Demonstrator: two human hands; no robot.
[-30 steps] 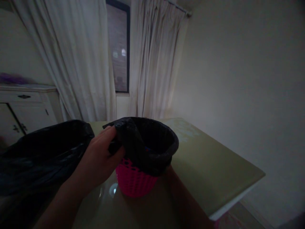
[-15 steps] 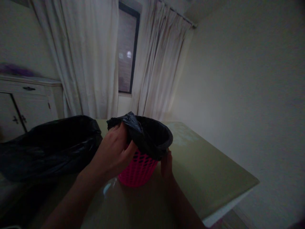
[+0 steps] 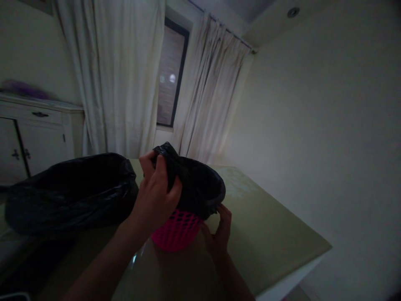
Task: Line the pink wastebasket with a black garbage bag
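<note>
A pink perforated plastic basket (image 3: 177,234) stands on the table, with a black plastic bag (image 3: 208,184) lining it and folded down over its rim. My left hand (image 3: 158,192) is closed on the bag's edge at the near left of the rim, lifting a bunched flap. On the right side, my right hand (image 3: 219,232) has thumb and fingers apart; its fingertips touch the bag's overhanging edge and its thumb is by the basket wall. Left of the basket lies another black plastic bag (image 3: 72,196), its mouth spread wide. The basket's inside is hidden by the liner.
The glossy greenish table (image 3: 269,234) has its right edge and corner near a plain wall. Behind it hang pale curtains (image 3: 125,83) beside a narrow window (image 3: 172,71). A white cabinet (image 3: 44,138) with a purple item (image 3: 25,88) on top stands at the left.
My left hand has raised the bag's flap slightly and turned, covering more of the left rim. My right hand's thumb and fingers have spread apart. The camera view has tilted up a little.
</note>
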